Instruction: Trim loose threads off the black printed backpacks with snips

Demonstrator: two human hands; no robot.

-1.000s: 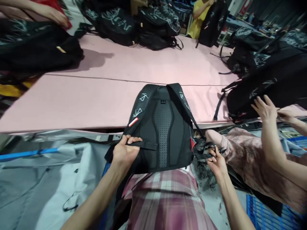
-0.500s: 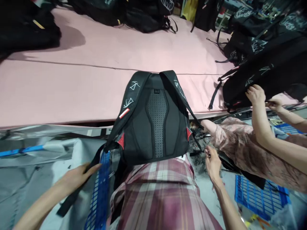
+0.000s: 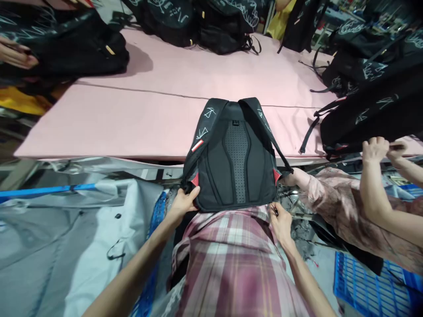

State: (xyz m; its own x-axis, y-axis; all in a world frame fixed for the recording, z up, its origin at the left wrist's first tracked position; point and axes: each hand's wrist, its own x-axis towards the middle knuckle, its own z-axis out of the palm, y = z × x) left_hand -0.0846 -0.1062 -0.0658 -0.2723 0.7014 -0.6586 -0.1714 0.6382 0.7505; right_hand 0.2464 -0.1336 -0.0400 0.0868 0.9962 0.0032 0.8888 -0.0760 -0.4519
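A black backpack (image 3: 216, 176) lies with its padded back panel and shoulder straps upward, partly on the pink table and partly over its front edge towards my plaid-covered lap. White marks are drawn on its straps, and red tabs show at both lower sides. My left hand (image 3: 184, 203) grips the bag's lower left corner beside the red tab, thumb on top. At the lower right corner, my right hand (image 3: 281, 221) is closed with a small dark object between its fingers, too small to name. Whether it also touches the bag I cannot tell.
The pink table (image 3: 148, 119) stretches ahead, with more black backpacks (image 3: 218, 31) at its far side. On the right, a co-worker's hands (image 3: 376, 149) handle another black bag (image 3: 373, 110). Grey sheeting (image 3: 86, 229) hangs at left; a blue crate (image 3: 366, 286) stands on the floor.
My left hand has let go of the loose strap and moved up right onto the bag's corner. My right hand has come in to the bag's lower right corner. The view has shifted left.
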